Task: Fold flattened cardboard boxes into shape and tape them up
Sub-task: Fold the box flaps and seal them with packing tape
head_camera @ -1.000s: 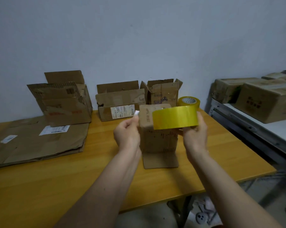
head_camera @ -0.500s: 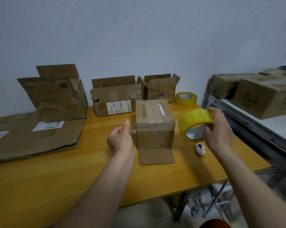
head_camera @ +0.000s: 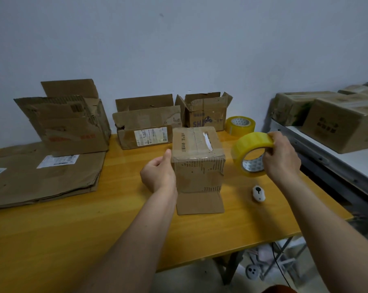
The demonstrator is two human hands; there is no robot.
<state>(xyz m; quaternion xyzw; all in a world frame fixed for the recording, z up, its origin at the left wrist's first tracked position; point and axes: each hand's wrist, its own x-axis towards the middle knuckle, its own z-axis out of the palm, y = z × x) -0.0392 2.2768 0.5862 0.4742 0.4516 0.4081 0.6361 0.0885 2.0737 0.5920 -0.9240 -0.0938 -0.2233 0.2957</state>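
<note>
Tape is what this moment turns on: my right hand (head_camera: pixel 281 159) grasps the yellow tape roll (head_camera: pixel 250 154), fingers curled over its rim and thumb near the core, holding it in the air just off the right side of the small box (head_camera: pixel 198 161). That box stands upright near the middle of the table (head_camera: pixel 73 225), its top flaps closed and already glossy with tape, one bottom flap (head_camera: pixel 200 203) lying flat on the wood toward me. My left hand (head_camera: pixel 158 174) sits against the box's left face, fingers loosely curled with the thumb up along the upper left edge; I judge it steadies the box, though I cannot tell whether it pinches a clear tape end there. So the box lies between my two hands, the roll to its right and level with its top edge, and the roll's open core faces toward me and slightly down. The top seam runs away from me toward the wall, so any strip across it from the roll would travel right to left. A small white cutter (head_camera: pixel 258 193) lies on the table below the roll, nearer my right hand. A spare tape roll (head_camera: pixel 239 125) rests behind, beside the open boxes (head_camera: pixel 170 121), and flattened cardboard (head_camera: pixel 43 176) lies far left.
</note>
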